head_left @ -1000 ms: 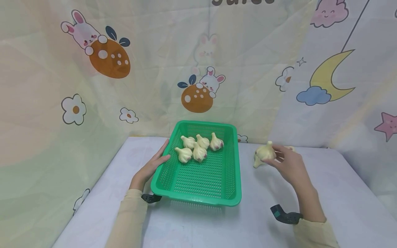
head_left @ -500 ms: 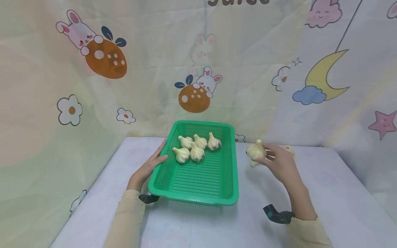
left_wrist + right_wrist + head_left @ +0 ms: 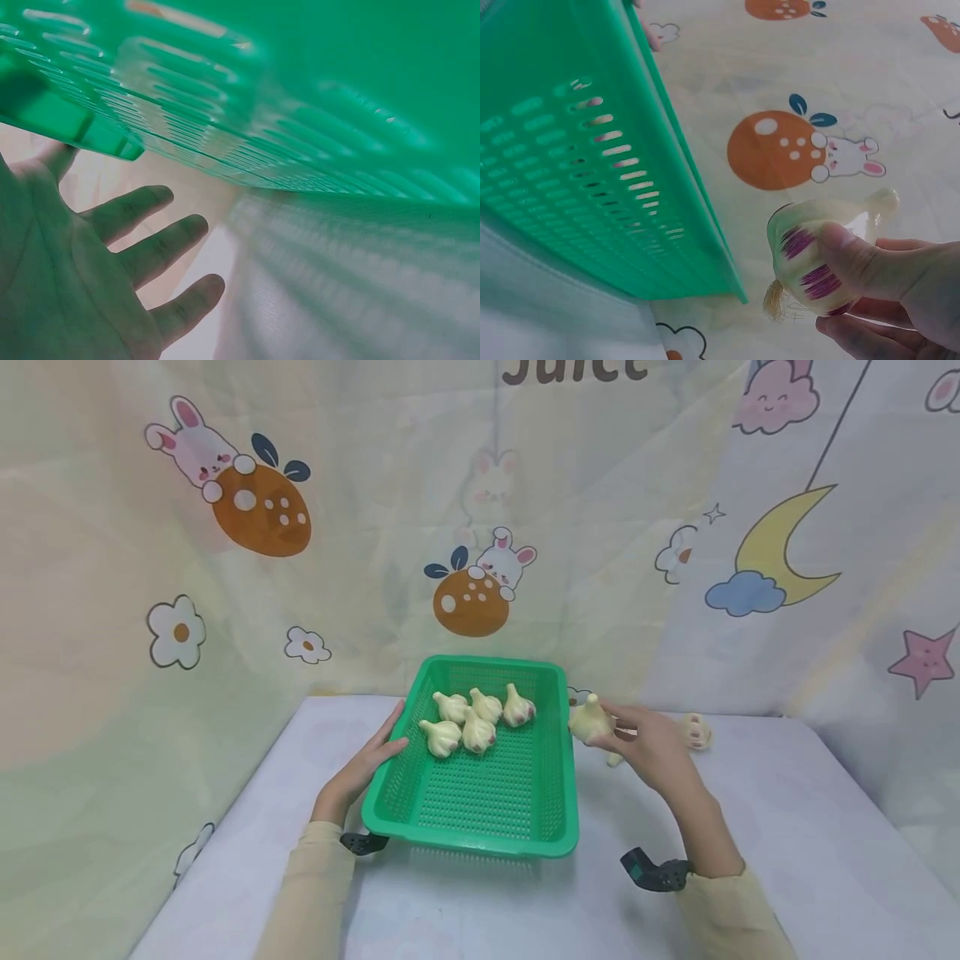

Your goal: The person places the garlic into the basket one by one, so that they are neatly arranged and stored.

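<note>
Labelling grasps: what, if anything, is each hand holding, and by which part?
Right hand pinches a garlic bulb by its rounded body, stem free. Left hand touches the green basket at its rim, fingers straight; no grip visible.

Garlic bulbs (image 3: 478,735) in basket (image 3: 480,797); cloth (image 3: 360,527) behind, table (image 3: 427,914) below.

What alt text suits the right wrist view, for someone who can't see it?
A right hand pinches a purple-streaked garlic bulb with a rootlike tuft. A green slotted basket is at picture left, with a gap showing between it and the bulb; behind is a cartoon-printed backdrop.
</note>
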Motion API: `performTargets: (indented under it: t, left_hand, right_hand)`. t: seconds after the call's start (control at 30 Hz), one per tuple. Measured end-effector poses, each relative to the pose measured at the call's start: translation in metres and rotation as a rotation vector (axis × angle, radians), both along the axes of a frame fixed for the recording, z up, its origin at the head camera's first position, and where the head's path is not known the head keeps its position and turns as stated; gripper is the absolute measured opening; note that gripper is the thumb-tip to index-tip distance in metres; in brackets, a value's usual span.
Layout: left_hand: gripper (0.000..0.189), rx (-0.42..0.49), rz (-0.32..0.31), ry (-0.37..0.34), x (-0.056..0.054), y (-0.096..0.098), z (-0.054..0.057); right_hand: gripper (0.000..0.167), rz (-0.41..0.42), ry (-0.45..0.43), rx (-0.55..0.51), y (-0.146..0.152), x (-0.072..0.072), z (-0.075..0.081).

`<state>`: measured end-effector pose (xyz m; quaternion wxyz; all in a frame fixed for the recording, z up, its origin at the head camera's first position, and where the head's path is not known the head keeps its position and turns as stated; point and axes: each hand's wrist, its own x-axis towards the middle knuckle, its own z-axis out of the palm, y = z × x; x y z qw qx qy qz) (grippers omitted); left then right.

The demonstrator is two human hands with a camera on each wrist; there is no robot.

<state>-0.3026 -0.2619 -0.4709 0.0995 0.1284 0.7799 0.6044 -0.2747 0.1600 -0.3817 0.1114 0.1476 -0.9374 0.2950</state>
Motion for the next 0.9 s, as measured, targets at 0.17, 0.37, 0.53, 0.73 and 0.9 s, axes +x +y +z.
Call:
performTargets:
  t: [0.17,0.37,0.53,0.73,0.9]
  left_hand:
    - [0.064,0.019,-0.008,-0.003,0.0,0.002,0.001]
    - [0.063,0.013,-0.009,-0.001,0.0,0.001,0.0]
    - [0.062,0.002,0.003,0.003,0.0,0.0,-0.001]
    - [0.063,-0.003,-0.012,0.01,0.0,0.0,-0.001]
    - [0.063,-0.001,-0.016,0.012,0.0,0.0,-0.001]
  right_hand:
    - [0.059,0.049,-0.003,0.016,-0.013,-0.009,0.01]
    - [0.056,0.097,0.025,0.016,-0.034,-0.021,0.018]
    - [0.055,0.109,0.024,0.006,-0.055,-0.034,0.021]
    - [0.051,0.101,-0.041,-0.01,-0.078,-0.052,0.019]
    - [0.051,0.089,-0.107,-0.048,-0.092,-0.066,0.015]
